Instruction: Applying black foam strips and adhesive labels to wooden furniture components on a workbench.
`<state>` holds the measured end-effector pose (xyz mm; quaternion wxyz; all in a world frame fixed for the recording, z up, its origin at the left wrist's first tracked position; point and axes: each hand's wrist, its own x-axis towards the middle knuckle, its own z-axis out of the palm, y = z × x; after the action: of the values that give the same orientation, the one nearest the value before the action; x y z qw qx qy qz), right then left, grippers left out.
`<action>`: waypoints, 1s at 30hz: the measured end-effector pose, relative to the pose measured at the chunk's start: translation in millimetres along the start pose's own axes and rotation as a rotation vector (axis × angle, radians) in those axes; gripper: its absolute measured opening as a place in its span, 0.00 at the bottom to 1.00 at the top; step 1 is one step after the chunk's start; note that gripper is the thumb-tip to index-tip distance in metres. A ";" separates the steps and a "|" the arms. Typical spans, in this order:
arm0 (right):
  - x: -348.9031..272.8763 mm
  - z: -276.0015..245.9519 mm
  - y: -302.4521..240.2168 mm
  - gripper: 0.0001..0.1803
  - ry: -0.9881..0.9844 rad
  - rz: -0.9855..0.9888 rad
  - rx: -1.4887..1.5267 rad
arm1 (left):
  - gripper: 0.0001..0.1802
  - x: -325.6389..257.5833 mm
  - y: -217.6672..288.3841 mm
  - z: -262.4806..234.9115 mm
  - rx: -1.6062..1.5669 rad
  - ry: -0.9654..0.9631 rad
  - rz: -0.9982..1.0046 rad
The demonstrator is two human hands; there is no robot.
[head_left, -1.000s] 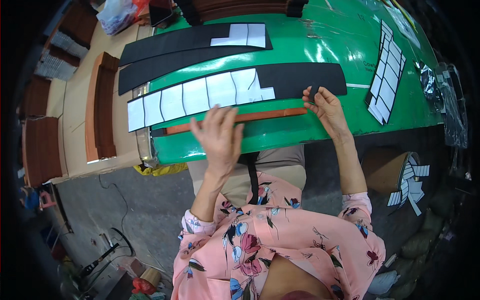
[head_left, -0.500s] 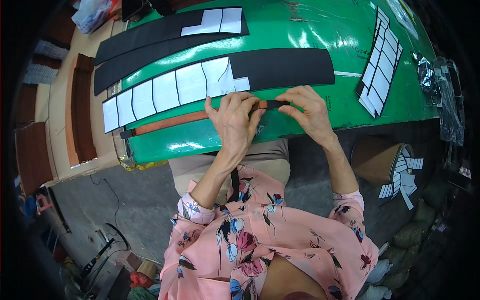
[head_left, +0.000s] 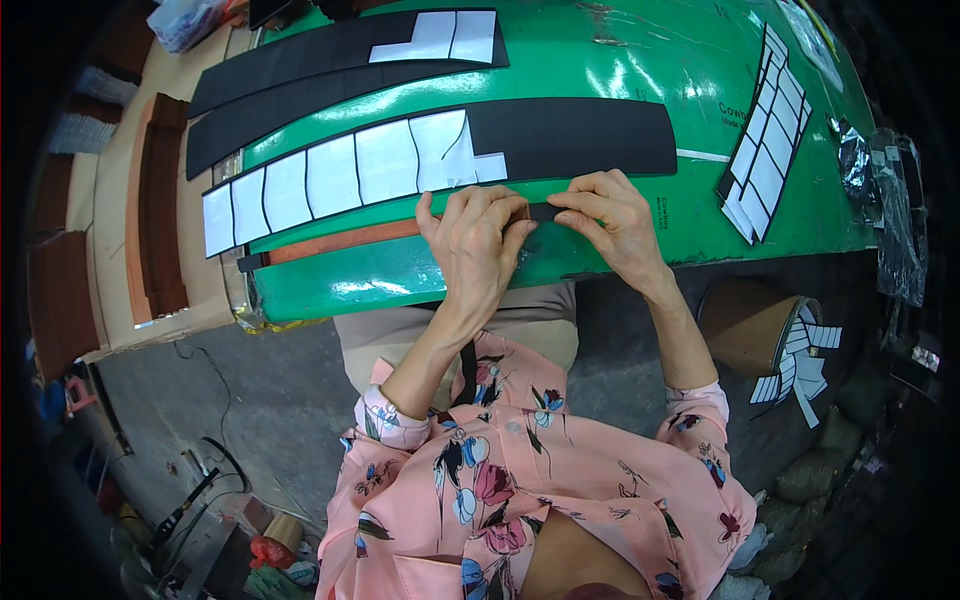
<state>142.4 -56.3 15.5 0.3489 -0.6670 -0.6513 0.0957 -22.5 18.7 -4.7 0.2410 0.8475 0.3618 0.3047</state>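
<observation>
Surface (head_left: 640, 65), 1, green: bearing the goods. Sheet (head_left: 575, 138), 1, black, part white: lying just beyond the strip (head_left: 345, 241). Strip, 1, brown: lying near the front edge. Left hand (head_left: 472, 240), 1: fingers gripping the strip by its right end. Right hand (head_left: 618, 222), 1: fingers pinching the black tab (head_left: 541, 212) at that end.

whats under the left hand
A reddish-brown strip runs under the left hand, along the green tabletop; a black piece shows between it and the right hand. The stretch directly behind the left hand is covered.
</observation>
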 end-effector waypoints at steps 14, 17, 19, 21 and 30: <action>-0.1 2.6 -0.4 0.12 -0.011 0.014 0.002 | 0.11 -2.2 -2.1 1.4 0.008 0.011 0.003; -0.6 3.1 1.5 0.12 -0.005 0.010 0.011 | 0.11 -1.3 -1.5 1.4 0.003 0.010 0.010; -0.5 4.1 2.4 0.12 0.003 0.006 0.012 | 0.10 -0.4 -1.1 0.8 0.002 0.011 0.016; 1.3 4.0 0.7 0.12 0.014 -0.003 0.016 | 0.11 0.6 -0.9 -0.5 0.031 0.022 0.032; -0.7 6.8 -1.3 0.11 0.054 -0.052 -0.078 | 0.13 -3.4 -6.9 6.7 0.134 0.065 0.146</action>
<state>137.3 -54.7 11.0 0.3425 -0.6653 -0.6620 0.0430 -23.0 19.1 -14.9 0.1489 0.8754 0.3265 0.3240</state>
